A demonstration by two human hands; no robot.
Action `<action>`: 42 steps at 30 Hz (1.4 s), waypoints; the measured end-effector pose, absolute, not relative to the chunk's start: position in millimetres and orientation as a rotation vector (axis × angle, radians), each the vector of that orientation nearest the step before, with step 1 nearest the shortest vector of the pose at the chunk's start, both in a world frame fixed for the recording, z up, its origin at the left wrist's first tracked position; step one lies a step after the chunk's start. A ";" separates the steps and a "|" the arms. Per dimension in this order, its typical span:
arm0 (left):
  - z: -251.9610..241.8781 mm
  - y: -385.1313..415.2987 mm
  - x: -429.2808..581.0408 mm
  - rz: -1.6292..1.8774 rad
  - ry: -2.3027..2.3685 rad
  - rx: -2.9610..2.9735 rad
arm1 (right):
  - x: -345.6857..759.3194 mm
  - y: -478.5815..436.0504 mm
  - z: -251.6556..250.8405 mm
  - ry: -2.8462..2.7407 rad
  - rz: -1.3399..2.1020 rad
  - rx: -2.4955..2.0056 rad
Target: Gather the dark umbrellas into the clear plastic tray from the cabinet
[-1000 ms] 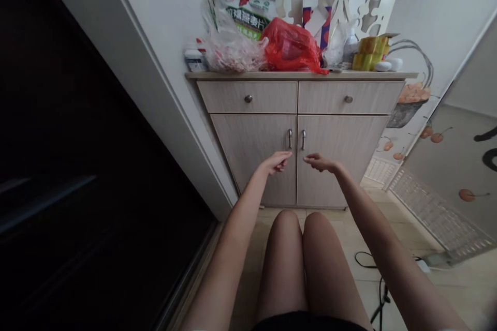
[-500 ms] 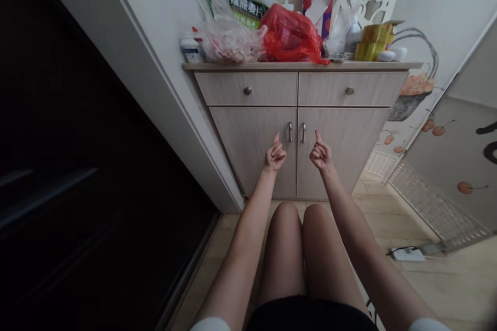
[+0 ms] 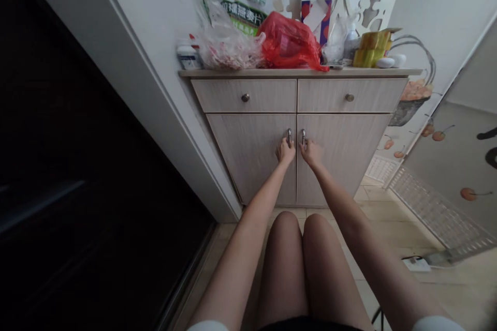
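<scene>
A wood-grain cabinet stands in front of my knees, with two closed doors and small metal handles near the middle seam. My left hand point(image 3: 286, 151) has its fingers closed about the lower part of the left door handle point(image 3: 289, 134). At the right door handle point(image 3: 303, 135), my right hand point(image 3: 311, 153) pinches the lower end, its outer fingers a little blurred. The left door point(image 3: 248, 160) and the right door point(image 3: 345, 155) both lie flush with the frame.
Above the doors are two drawers with round knobs point(image 3: 245, 98). The cabinet top holds a red plastic bag point(image 3: 287, 39), a clear bag point(image 3: 231, 46), a food packet point(image 3: 244, 8) and a yellow package point(image 3: 371, 47). A power strip point(image 3: 417, 264) lies on the floor at right.
Both hands have moved inward and forward from pointing with index fingers out to gripping the two door handles. The view has shifted slightly. The doors remain closed.
</scene>
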State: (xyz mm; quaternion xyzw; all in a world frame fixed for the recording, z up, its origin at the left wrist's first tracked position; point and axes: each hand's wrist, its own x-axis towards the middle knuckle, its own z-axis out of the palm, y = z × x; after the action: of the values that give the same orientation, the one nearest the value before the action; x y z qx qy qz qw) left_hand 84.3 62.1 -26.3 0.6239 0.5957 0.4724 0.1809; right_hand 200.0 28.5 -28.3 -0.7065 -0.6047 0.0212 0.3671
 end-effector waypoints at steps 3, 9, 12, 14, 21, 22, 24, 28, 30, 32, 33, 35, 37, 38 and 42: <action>-37.8 72.4 88.2 1.346 1.604 1.756 | 195.6 39.1 -31.7 -1.556 0.218 -1.841; -77.2 56.6 49.0 1.340 1.597 1.786 | 195.5 21.4 -43.2 -1.531 0.100 -1.802; -85.6 45.1 35.8 1.364 1.640 1.763 | 195.2 0.1 -48.2 -1.523 0.077 -1.771; -79.9 45.9 37.5 1.405 1.642 1.762 | 197.1 -15.0 -50.0 -1.536 0.061 -1.749; -25.6 74.0 77.5 1.490 1.465 1.732 | 211.2 -65.2 -54.9 -1.557 -0.010 -1.711; -20.9 74.3 80.4 1.472 1.464 1.720 | 213.3 -72.4 -55.7 -1.553 -0.012 -1.708; -17.1 69.0 80.6 1.456 1.473 1.720 | 218.4 -88.0 -57.4 -1.541 -0.005 -1.700; -27.2 35.8 63.3 1.469 1.485 1.768 | 237.0 -126.3 -63.1 -1.518 -0.011 -1.670; -36.6 10.9 49.0 1.523 1.494 1.823 | 250.8 -148.6 -66.8 -1.499 -0.055 -1.652; -46.3 -16.2 31.1 1.602 1.516 1.866 | 266.2 -171.0 -70.0 -1.473 -0.105 -1.642; -51.0 -29.9 20.6 1.647 1.533 1.867 | 273.9 -181.8 -71.2 -1.457 -0.127 -1.641; -59.6 -56.2 -3.8 1.749 1.570 1.839 | 289.0 -202.0 -73.0 -1.426 -0.161 -1.637; -66.7 -79.8 -32.0 1.854 1.613 1.786 | 304.4 -220.9 -74.9 -1.402 -0.188 -1.622; -69.6 -90.2 -47.0 1.901 1.639 1.754 | 313.0 -230.2 -76.4 -1.392 -0.200 -1.611; -75.2 -121.1 -105.2 2.020 1.780 1.598 | 359.9 -266.8 -88.2 -1.326 -0.274 -1.604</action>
State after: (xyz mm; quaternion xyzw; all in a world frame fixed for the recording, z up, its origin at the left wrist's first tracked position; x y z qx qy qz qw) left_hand -105.2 -121.1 -75.2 0.5105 0.5686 0.6450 0.0052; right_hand 359.9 -266.8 -88.2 -0.6627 -0.5479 -0.1134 0.4979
